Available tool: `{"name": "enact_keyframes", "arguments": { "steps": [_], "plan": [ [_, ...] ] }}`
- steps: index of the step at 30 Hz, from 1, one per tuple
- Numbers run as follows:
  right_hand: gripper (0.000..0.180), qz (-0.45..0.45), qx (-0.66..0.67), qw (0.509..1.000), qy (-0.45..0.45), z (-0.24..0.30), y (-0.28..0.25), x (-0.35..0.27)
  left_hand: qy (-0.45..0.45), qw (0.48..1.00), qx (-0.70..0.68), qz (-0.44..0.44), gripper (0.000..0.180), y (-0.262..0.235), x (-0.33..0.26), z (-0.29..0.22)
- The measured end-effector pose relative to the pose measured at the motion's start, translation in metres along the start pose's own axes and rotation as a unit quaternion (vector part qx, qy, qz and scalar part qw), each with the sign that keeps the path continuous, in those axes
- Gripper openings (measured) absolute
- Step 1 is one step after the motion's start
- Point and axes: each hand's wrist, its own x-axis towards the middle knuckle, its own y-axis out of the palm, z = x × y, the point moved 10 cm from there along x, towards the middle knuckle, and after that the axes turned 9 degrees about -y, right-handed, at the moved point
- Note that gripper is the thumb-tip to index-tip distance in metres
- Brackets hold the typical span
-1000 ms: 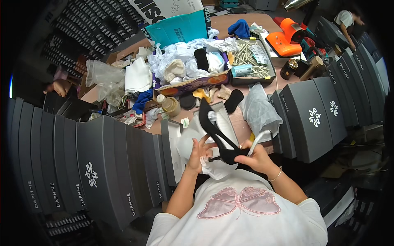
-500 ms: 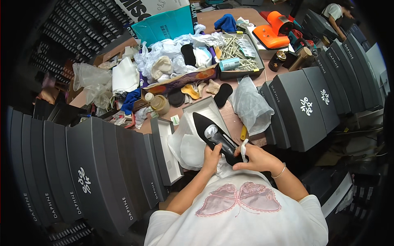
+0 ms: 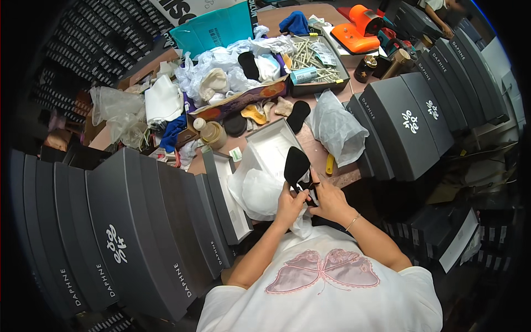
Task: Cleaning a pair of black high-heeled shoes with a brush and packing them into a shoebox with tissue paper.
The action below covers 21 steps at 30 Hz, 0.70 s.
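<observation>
A black pointed shoe [image 3: 297,164] is held over the near edge of the table, its toe tipped up and away from me. My left hand [image 3: 290,206] is closed around its side, thumb on top. Close beside it, my right hand [image 3: 332,202] has its fingers closed at the rear part of the shoe, which the hands partly hide. White tissue paper [image 3: 257,191] spills to the left of the shoe, with more below the hands. Behind the shoe lies an open shoe box part [image 3: 272,145], pale inside. An upright box part [image 3: 229,199] stands to the left.
Dark grey shoe boxes stand in rows at left [image 3: 130,221] and right [image 3: 387,122]. On the table are a carton of crumpled paper [image 3: 243,102], a tray of thin sticks [image 3: 315,58], a pump bottle [image 3: 210,133], a plastic bag [image 3: 337,130] and an orange device [image 3: 357,33].
The shoe has turned from lying with its inside facing up to toe raised, its opening now mostly hidden. My right hand has shifted up and left, closer to my left hand.
</observation>
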Motion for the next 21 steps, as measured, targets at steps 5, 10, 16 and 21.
{"name": "enact_keyframes", "arguments": {
  "steps": [5, 10, 16, 21],
  "plan": [
    [0.067, 0.106, 0.365, 0.922, 0.077, -0.011, 0.015, -0.04, -0.086, 0.988, 0.007, 0.128, 0.044, -0.012, -0.01, 0.009],
    [0.068, 0.128, 0.707, 0.681, 0.14, -0.029, 0.028, -0.113, 0.097, 0.937, 0.321, 0.093, 0.041, 0.002, -0.063, -0.034],
    [0.067, 0.28, 0.641, 0.714, 0.013, -0.003, -0.026, -0.18, 0.182, 0.799, 0.57, -0.053, 0.024, -0.021, -0.08, -0.013],
    [0.061, 0.453, 0.668, 0.585, -0.074, 0.037, -0.007, -0.202, 0.202, 0.817, 0.509, -0.179, 0.017, -0.006, -0.099, -0.037]
  ]
}}
